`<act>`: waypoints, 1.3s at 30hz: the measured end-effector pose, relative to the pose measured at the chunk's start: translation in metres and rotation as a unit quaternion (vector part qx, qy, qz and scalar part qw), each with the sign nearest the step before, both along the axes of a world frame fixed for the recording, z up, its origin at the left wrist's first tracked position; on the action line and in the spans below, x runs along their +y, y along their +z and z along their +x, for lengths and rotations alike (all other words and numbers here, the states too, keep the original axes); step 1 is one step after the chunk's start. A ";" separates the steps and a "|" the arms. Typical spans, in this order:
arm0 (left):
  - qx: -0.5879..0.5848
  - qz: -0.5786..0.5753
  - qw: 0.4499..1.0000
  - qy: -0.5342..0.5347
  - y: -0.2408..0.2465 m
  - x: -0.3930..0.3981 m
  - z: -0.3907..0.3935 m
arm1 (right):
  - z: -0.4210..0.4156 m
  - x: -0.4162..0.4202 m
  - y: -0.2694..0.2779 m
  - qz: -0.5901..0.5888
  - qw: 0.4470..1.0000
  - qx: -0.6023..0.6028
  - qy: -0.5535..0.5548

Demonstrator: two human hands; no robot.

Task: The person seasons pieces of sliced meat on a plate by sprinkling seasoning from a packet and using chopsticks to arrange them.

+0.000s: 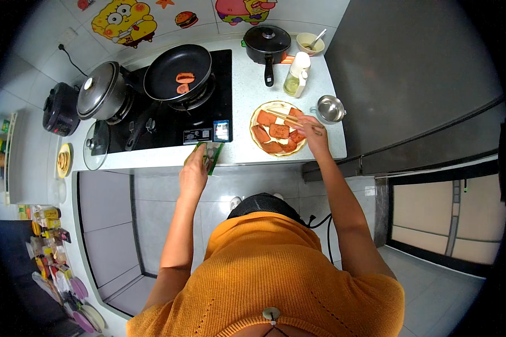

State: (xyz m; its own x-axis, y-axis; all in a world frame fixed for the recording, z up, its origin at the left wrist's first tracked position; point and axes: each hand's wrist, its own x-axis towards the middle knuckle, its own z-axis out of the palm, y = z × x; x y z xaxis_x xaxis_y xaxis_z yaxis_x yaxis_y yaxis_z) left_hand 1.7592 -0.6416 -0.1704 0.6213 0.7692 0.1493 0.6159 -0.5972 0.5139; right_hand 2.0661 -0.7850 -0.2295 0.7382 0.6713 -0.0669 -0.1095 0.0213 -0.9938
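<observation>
Wooden chopsticks (287, 116) are in my right hand (313, 130), their tips over a gold-rimmed plate (258, 145) that bears several reddish-orange slices (279, 131). My left hand (195, 170) grips a green plastic packet (213, 155) at the counter's front edge. Two browned slices (185, 77) lie in a black frying pan (168, 63) on the gas hob (221, 92). The pan's long handle points toward the front left. What the packet holds is not clear.
A lidded pot (99, 92) and a glass lid (97, 145) are at the left. Behind the plate stand an oil bottle (296, 76), a lidded black saucepan (266, 42) and a bowl with a spoon (305, 40). A metal cup (330, 108) sits at the right.
</observation>
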 end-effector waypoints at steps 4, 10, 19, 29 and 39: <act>0.004 0.002 1.000 0.008 -0.002 0.001 -0.002 | -0.003 -0.003 0.013 -0.023 0.999 -0.047 -0.001; 0.007 0.038 0.999 0.005 -0.010 0.007 -0.002 | -0.007 0.001 0.017 -0.068 0.994 -0.047 0.068; 0.010 0.039 0.999 0.007 -0.010 0.010 0.001 | 0.022 -0.014 0.004 -0.007 0.998 -0.010 -0.062; 0.004 0.048 0.999 0.001 -0.021 0.018 0.007 | 0.015 -0.005 0.000 -0.007 1.000 0.001 -0.024; 0.002 0.032 0.999 -0.001 -0.012 0.019 0.013 | 0.010 -0.038 0.032 -0.122 0.991 -0.059 -0.002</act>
State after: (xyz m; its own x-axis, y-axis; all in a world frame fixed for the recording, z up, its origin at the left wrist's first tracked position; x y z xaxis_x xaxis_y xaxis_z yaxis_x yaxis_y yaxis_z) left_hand 1.7722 -0.6227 -0.1827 0.6241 0.7567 0.1948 0.6164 -0.6300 0.4724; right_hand 2.0765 -0.8232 -0.1970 0.7537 0.6422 -0.1395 0.0074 -0.2205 -0.9754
